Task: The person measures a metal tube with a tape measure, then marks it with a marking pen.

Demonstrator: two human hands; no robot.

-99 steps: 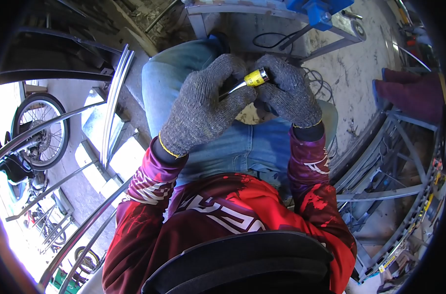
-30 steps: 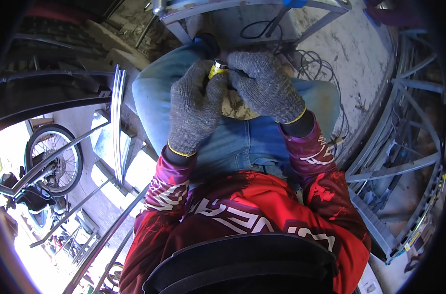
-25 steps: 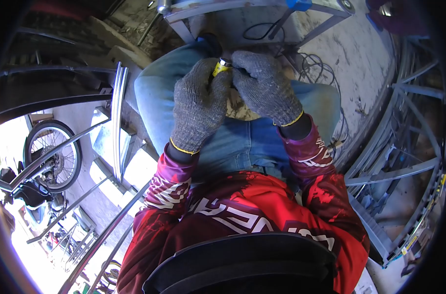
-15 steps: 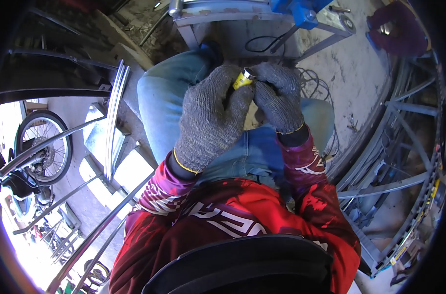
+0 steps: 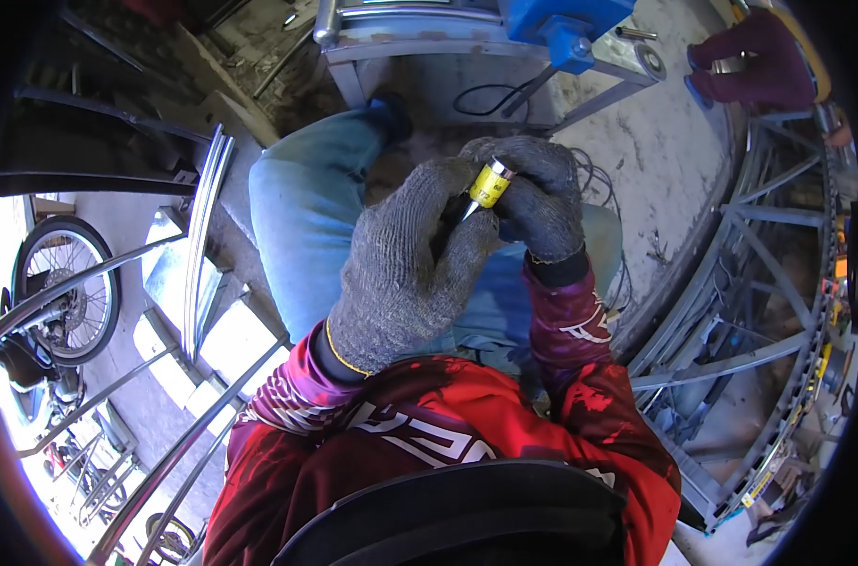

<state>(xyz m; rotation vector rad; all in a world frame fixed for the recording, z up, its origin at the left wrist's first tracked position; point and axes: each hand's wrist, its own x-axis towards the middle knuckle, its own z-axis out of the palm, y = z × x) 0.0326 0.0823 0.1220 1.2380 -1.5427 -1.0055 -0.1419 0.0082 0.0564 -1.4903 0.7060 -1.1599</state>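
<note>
Yellow-labelled, shiny metal cylinder (image 5: 490, 186) is pinched between thumb and fingers of the grey-knit-gloved left hand (image 5: 400, 264), close beside the grey-knit-gloved right hand (image 5: 547, 198), whose grip I cannot tell. The cylinder is probably light, stiff, rather slippery, best held around its labelled middle. Its dark printing is too small for sure reading

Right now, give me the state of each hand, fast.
Left hand: closed, holding the yellow-banded metal piece.
Right hand: curled close beside that piece; whether it grips anything cannot be told.
</note>
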